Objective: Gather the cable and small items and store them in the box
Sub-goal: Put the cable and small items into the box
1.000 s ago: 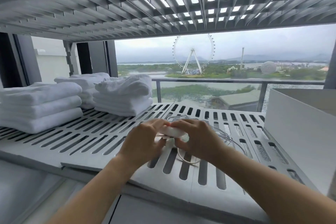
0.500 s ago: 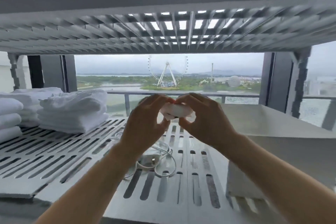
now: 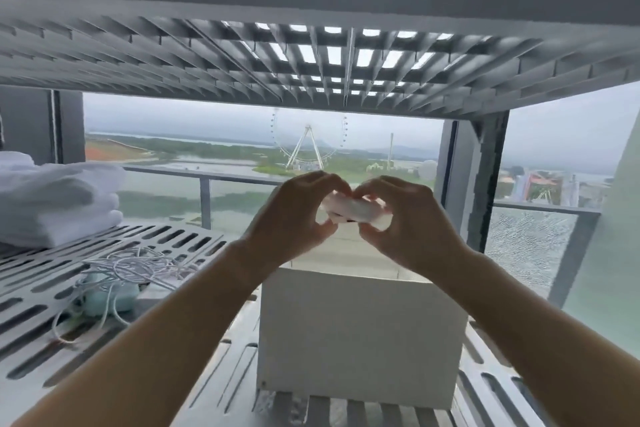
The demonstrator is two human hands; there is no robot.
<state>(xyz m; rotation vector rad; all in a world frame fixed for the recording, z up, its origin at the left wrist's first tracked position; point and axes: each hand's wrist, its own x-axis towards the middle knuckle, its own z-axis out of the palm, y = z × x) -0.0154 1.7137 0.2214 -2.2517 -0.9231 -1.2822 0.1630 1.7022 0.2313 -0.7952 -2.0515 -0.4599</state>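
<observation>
A small white case point(image 3: 353, 210) is held between my left hand point(image 3: 294, 215) and my right hand point(image 3: 405, 218), both closed around it. They hover just above the open top of a white box point(image 3: 360, 333) standing on the slotted grey shelf point(image 3: 194, 246). Left of the box a tangled white cable point(image 3: 131, 267) lies on the shelf, draped over a pale green item point(image 3: 110, 298). The inside of the box is hidden behind its front wall and my hands.
Folded white towels point(image 3: 59, 201) are stacked at the far left of the shelf. Another slotted shelf point(image 3: 311, 62) hangs low overhead. A grey upright post point(image 3: 485, 184) stands behind the box on the right, with a window and railing beyond.
Both hands have carried the white case up and to the right, from over the cable to above the box. The cable stayed on the shelf and now lies to the left.
</observation>
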